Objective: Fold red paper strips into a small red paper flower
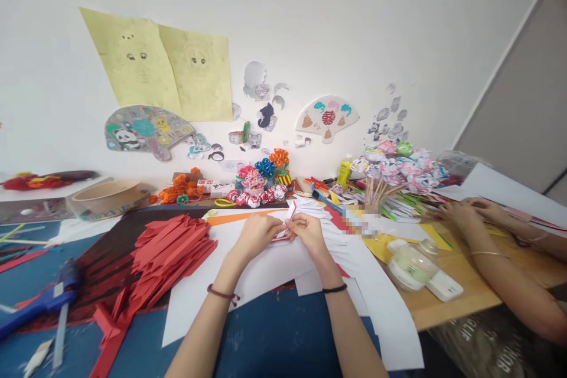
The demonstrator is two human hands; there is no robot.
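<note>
My left hand [259, 235] and my right hand [309, 234] meet above white paper sheets [208, 298]. Between their fingertips they pinch a small folded paper strip [292, 211], white with red edges; its lower part is partly hidden by the fingers. A large heap of folded red paper strips [170, 248] lies to the left of my left hand. Several narrow white paper strips [334, 235] are spread just right of my right hand.
A blue glue gun [59, 295] lies at far left, near a round bowl [106, 194]. Paper flowers [398, 168] stand at back right. A clear jar [410, 269] and a white case [444, 286] sit on the wooden table; another person's hands [472, 211] work there.
</note>
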